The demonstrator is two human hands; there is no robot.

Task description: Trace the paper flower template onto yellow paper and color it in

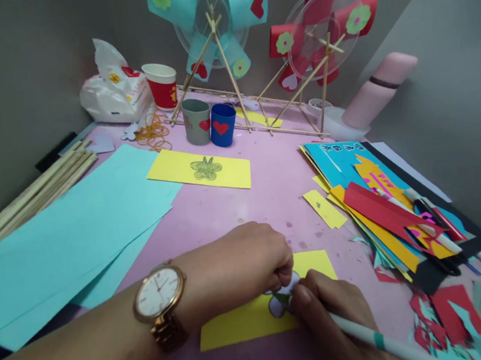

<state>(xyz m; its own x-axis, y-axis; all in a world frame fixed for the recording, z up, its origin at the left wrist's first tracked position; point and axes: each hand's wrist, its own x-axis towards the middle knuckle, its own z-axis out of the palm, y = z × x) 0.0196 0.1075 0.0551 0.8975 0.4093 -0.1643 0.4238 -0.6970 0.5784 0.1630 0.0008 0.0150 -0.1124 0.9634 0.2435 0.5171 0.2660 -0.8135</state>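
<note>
My right hand [333,309] is closed around a white marker [389,341] with a green band, its tip end down at a small pale lilac paper cutout [276,309]. That cutout has a dark outline and lies on a yellow paper strip [236,327]. Wearing a wristwatch [158,292], my left hand [250,257] is curled, its fingertips pinching or pressing the cutout's upper edge. The fingers of both hands cover much of the cutout. Farther back lies another yellow paper [231,172] with a butterfly drawing [206,168].
Two paper pinwheels on stick frames, one turquoise [249,3] and one red [320,12], stand at the back. Small cups [223,125] sit before them. Turquoise sheets [76,235] and wooden sticks [27,197] lie left; coloured papers [386,220], markers, scraps [454,317] and a pink bottle [381,90] are right.
</note>
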